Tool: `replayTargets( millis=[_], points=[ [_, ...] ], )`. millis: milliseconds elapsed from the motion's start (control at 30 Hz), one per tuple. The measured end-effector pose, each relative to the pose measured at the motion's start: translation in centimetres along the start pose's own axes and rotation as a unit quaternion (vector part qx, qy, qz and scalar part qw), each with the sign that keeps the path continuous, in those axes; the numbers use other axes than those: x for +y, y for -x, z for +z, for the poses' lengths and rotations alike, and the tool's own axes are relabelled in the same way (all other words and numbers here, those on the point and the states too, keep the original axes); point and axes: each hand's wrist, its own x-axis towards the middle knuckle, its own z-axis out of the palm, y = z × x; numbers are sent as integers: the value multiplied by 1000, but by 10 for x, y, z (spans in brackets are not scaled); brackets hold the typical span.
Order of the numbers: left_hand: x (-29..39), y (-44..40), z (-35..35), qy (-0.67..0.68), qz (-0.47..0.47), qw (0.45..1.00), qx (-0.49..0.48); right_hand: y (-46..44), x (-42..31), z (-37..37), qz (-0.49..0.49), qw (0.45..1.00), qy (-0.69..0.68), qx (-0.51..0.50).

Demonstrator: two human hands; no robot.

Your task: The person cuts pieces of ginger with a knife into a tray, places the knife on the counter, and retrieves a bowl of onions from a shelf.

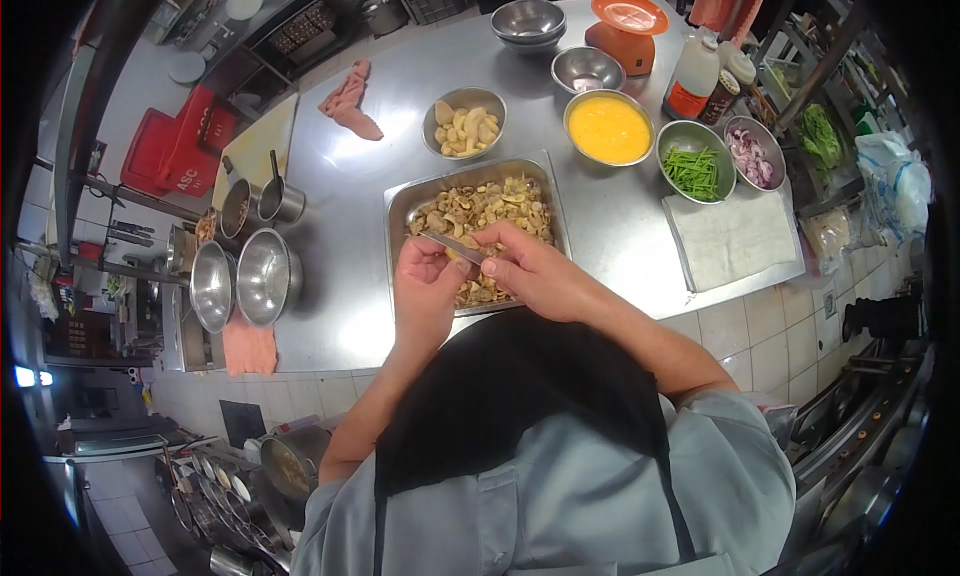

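Observation:
My right hand (524,272) is closed around a small knife (452,246), its blade pointing left across my fingers. My left hand (428,284) is closed beside the blade, its thumb near the knife; what it pinches is mostly hidden. Both hands are over the near part of a rectangular metal tray (392,216). Brown and yellowish chopped pieces (480,208) fill the tray. Just beyond it, a metal bowl (428,136) holds pale yellow peeled chunks (466,126).
Right of the tray are bowls of yellow liquid (608,128), green beans (692,172) and sliced purple onion (750,158), with a folded white cloth (735,241) in front. An orange scale (622,46) stands behind. Empty metal bowls (266,276) and a pink cloth (352,101) lie leftward.

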Motion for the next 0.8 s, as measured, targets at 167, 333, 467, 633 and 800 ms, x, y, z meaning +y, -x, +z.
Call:
replayTargets(
  millis=[167,333,467,633,800],
  points=[
    [-6,-8,-20,110,-48,992,-37,-5,13,-5,-16,999,-27,-12],
    [10,-29,-36,85,-59,994,-37,1,11,-14,85,986,-140,-41],
    [14,-28,-36,80,-87,992,-52,-2,16,-16,130,959,-252,9],
    [8,-30,-39,44,-61,997,-33,-2,19,-33,125,955,-265,40],
    [9,-25,-22,-49,13,998,-26,5,4,-21,78,991,-113,7]
  ],
)
